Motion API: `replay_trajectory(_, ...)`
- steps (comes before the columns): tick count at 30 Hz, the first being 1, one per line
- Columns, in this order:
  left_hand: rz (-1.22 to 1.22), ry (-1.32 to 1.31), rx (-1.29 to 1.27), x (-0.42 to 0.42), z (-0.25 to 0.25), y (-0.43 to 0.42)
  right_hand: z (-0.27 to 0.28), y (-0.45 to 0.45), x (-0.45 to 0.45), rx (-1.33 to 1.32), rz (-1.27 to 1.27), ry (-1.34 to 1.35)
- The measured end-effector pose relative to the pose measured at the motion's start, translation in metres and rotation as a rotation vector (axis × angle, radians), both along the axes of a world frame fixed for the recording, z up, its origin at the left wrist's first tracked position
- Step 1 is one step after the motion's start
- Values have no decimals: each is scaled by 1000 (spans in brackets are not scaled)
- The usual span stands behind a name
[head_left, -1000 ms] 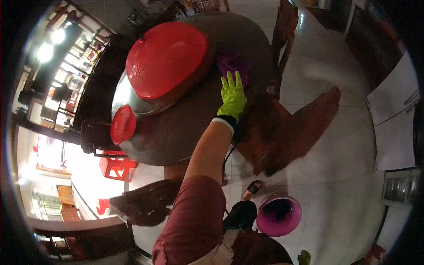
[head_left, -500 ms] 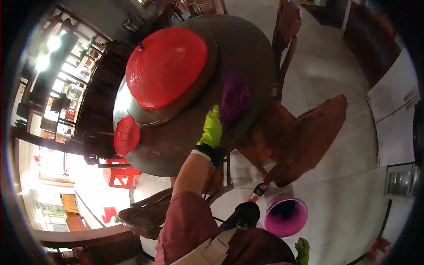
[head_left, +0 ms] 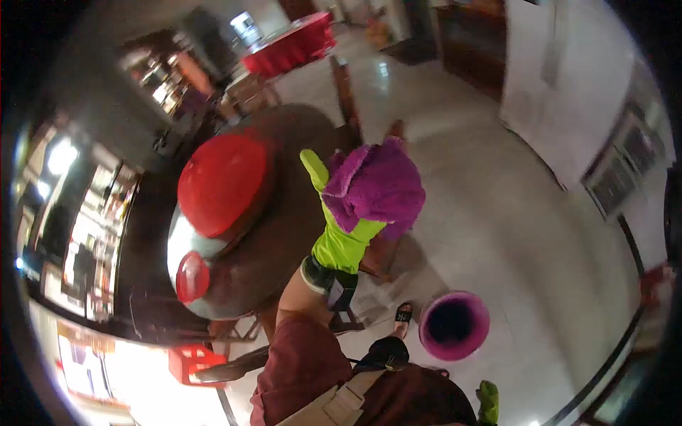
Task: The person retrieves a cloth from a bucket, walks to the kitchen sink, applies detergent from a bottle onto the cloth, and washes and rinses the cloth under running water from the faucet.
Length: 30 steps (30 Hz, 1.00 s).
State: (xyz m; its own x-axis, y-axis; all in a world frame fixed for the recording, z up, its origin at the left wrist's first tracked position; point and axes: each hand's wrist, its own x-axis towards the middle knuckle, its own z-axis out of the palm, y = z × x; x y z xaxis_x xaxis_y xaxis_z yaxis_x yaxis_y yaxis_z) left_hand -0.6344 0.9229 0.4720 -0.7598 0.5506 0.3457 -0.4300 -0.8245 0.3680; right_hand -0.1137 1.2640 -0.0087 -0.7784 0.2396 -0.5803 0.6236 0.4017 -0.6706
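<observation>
My left hand [head_left: 348,234], in a yellow-green rubber glove, is raised near the right edge of the round dark table [head_left: 284,234]. A purple cloth [head_left: 376,181] is bunched in its grip and drapes over the fingers, with one gloved digit sticking out to the left. Low at the bottom right, my right hand [head_left: 488,401] shows only in part, in the same kind of glove; its fingers are not clear. Between the two hands, a pink bucket [head_left: 477,338] with a dark inside stands on the floor.
A red mesh dome cover [head_left: 224,181] sits on the table, with a smaller red basket [head_left: 192,277] at its near left edge. A red plastic stool [head_left: 190,363] stands below. Farther back is a table with a red cloth [head_left: 295,48]; a white cabinet [head_left: 568,78] stands at right.
My left hand has lifted the purple cloth off the tabletop and brought it up and right, closer to the camera. The view has turned toward the right side of the room.
</observation>
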Motion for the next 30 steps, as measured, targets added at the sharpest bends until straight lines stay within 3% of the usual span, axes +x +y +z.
replay_trajectory(1, -91, -31, -13, 26, 4, 31, -5, 0, 41, -9, -62, 5)
replay_trajectory(3, -142, -44, -136, 73, 5, 88, -9, -22, 128, -699, -1028, 357)
replay_trajectory(5, -342, 159, -51, 113, 1, 144, -4, -45, 206, -645, -1264, 593)
replay_trajectory(6, -440, 151, -40, 138, 4, 173, 3, -56, 246, -599, -1348, 566)
replay_trajectory(8, -359, 167, -371, 185, 14, 221, 25, -86, 306, -359, -1581, 445)
replay_trajectory(10, -356, 309, -621, 215, 4, 277, -5, -122, 403, -338, -1575, 539)
replay_trajectory(11, -325, 429, -746, 215, -13, 302, 30, -149, 401, -127, -1613, 357)
replay_trajectory(12, -135, 400, -878, 258, -5, 320, 55, -175, 405, 54, -1745, 279)
replay_trajectory(15, -223, 393, -1017, 249, -61, 362, 67, -240, 434, -42, -1907, 198)
replay_trajectory(18, -219, 381, -1031, 270, -105, 409, 83, -255, 444, -48, -1592, -308)
replay_trajectory(20, -215, 395, -1070, 285, -128, 441, 13, -285, 477, -155, -1486, 104)
replay_trajectory(21, -215, 401, -1056, 211, -106, 378, 61, -338, 403, -116, -1490, 103)
replay_trajectory(23, -219, 426, -1039, 211, -145, 389, 73, -307, 377, -500, -1865, -105)
replay_trajectory(24, -215, 465, -1021, 204, -149, 388, 90, -296, 366, -532, -1884, 176)
replay_trajectory(27, -284, 545, -1137, 197, -160, 445, 126, -220, 345, -301, -1837, 280)
replay_trajectory(29, -431, 642, -1293, 208, -161, 463, 242, -158, 267, -144, -1858, 327)
replay_trajectory(30, -487, 621, -1246, 219, -180, 486, 268, -134, 244, -112, -1871, 436)
